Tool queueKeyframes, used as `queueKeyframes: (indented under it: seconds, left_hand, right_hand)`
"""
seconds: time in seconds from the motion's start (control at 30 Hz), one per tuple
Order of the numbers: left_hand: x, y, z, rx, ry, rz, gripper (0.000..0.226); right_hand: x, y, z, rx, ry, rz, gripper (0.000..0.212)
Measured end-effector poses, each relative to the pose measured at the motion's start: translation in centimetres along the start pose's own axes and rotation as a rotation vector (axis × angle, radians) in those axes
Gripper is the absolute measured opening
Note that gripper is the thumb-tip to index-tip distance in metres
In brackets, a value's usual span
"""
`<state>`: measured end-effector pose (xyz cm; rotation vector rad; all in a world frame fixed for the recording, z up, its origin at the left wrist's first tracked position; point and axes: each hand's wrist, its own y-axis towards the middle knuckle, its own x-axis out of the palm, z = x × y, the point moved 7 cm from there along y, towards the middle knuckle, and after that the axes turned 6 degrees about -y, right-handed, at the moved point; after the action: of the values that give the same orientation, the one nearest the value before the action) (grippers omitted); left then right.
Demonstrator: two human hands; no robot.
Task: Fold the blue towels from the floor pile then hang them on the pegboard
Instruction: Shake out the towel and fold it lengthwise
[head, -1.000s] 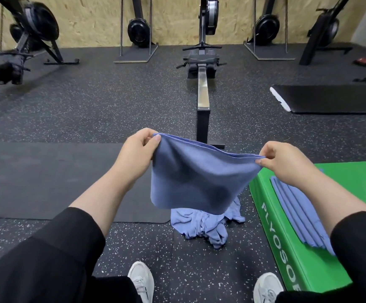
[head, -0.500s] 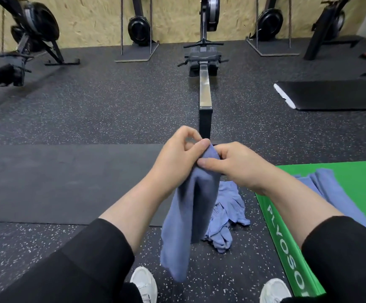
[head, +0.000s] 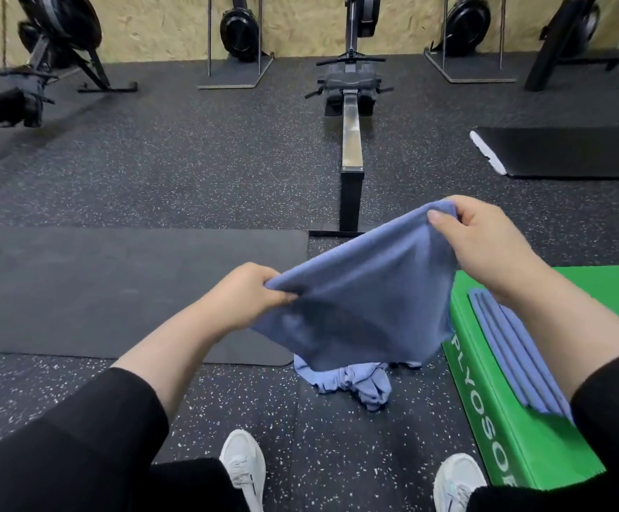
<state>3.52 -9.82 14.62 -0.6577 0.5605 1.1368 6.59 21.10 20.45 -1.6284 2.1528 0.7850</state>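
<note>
The blue towel (head: 359,301) hangs in the air between both hands, above the floor pile (head: 352,382). Its held edge slants: the right hand (head: 485,245) pinches one corner high and farther out, the left hand (head: 248,293) pinches the other corner lower and nearer the body. The folded stack (head: 514,352) lies on the green plyo box (head: 522,437), just right of the towel (nearer the right hand), so laying it down likely means swinging rightward.

Black sleeves (head: 79,430) pushed up to mid-forearm, forearms bare — black trousers (head: 189,485), white lace-up trainers (head: 243,463) with dark side marks.
</note>
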Motion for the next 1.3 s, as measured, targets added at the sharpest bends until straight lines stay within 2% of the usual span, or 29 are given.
queueKeyframes:
  seconds: [0.13, 0.3, 0.4, 0.7, 0.87, 1.03, 1.2, 1.3]
  left_hand:
    - [-3.0, 0.4, -1.5, 0.03, 0.013, 0.231, 0.029]
    - [-4.9, 0.2, -2.1, 0.028, -0.191, 0.441, 0.024]
    - [-5.1, 0.3, -2.1, 0.053, -0.334, 0.466, 0.025]
    - [-4.3, 1.1, -3.7, 0.003, -0.357, 0.366, 0.026]
    - [-3.9, 1.4, -3.5, -0.015, -0.532, 0.328, 0.035]
    - [-2.1, 1.0, -2.0, -0.052, -0.778, 0.3, 0.026]
    - [-1.2, 0.8, 0.0, -0.034, -0.839, 0.374, 0.019]
    - [-0.9, 0.6, 1.6, 0.036, -0.769, 0.437, 0.026]
  right_hand:
    - [-0.8, -0.3, 2.3, 0.071, -0.104, 0.015, 0.012]
    - [-1.2, -0.7, 2.6, 0.074, -0.298, 0.031, 0.014]
    - [-1.6, -0.6, 2.5, 0.071, -0.396, 0.06, 0.014]
    - [-1.8, -1.0, 3.5, 0.145, -0.466, -0.001, 0.016]
    - [-1.3, -1.3, 3.0, 0.172, -0.34, -0.039, 0.019]
    - [-0.2, -1.3, 3.0, 0.27, 0.035, -0.073, 0.026]
    - [2.4, -1.7, 2.3, 0.335, 0.186, -0.136, 0.025]
    - [4.4, -1.9, 1.7, 0.368, 0.244, -0.169, 0.023]
